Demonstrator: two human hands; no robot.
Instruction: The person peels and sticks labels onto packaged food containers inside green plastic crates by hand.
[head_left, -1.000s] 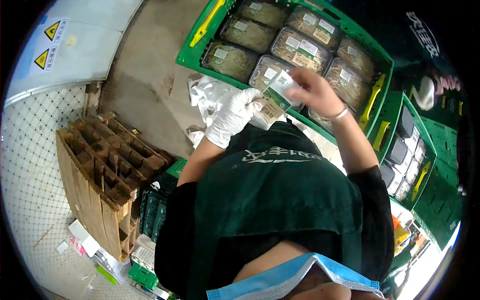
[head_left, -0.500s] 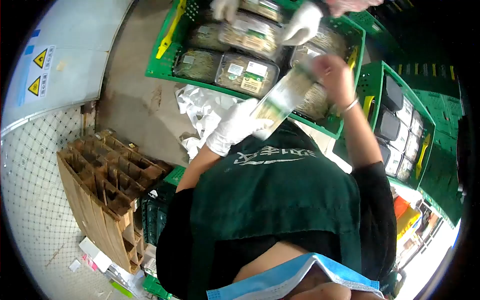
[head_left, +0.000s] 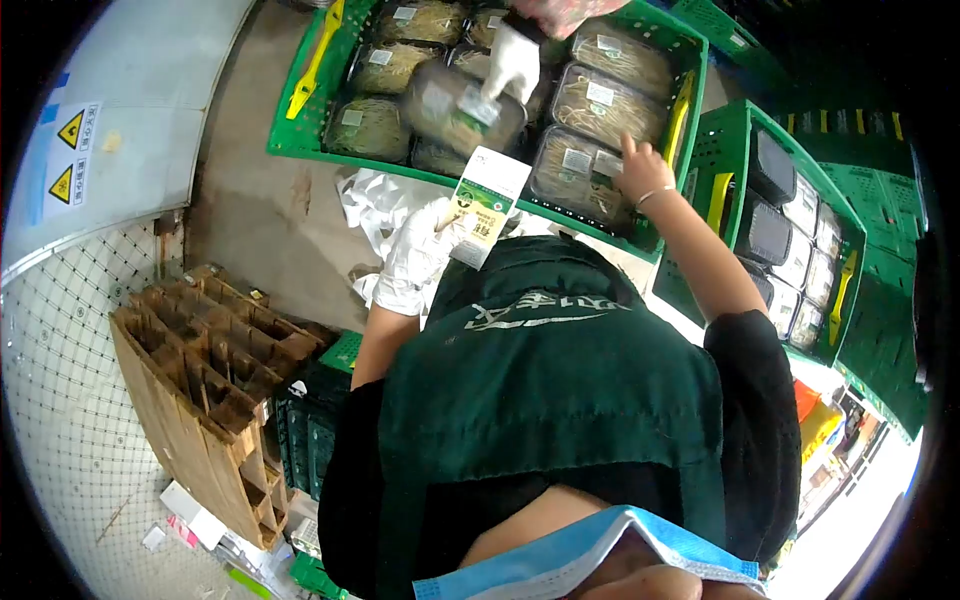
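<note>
My left hand [head_left: 425, 240], in a white glove, grips a printed white, green and yellow label sheet [head_left: 490, 195] in front of the apron. My bare right hand [head_left: 645, 172], fingers partly extended, rests at the right end of a black tray of pale, stringy food [head_left: 575, 175] under clear film. Small white labels sit on that tray, one right beside my fingertips. The tray lies in the near right part of a green crate [head_left: 400, 172]. Another person's white-gloved hand [head_left: 514, 65] holds a similar tray [head_left: 465, 108], blurred by motion, above the crate's middle.
More packed trays [head_left: 612, 100] fill the crate, which has yellow handles [head_left: 318, 60]. A second green crate [head_left: 850, 290] with packs stands at right. White backing paper scraps [head_left: 365, 205] hang by the near edge. A wooden pallet [head_left: 200, 390] stands at lower left.
My right hand has left the strip stretched between both hands and moved onto the near right tray. My left hand has drawn slightly left with the label sheet. The co-worker's tray has shifted nearer.
</note>
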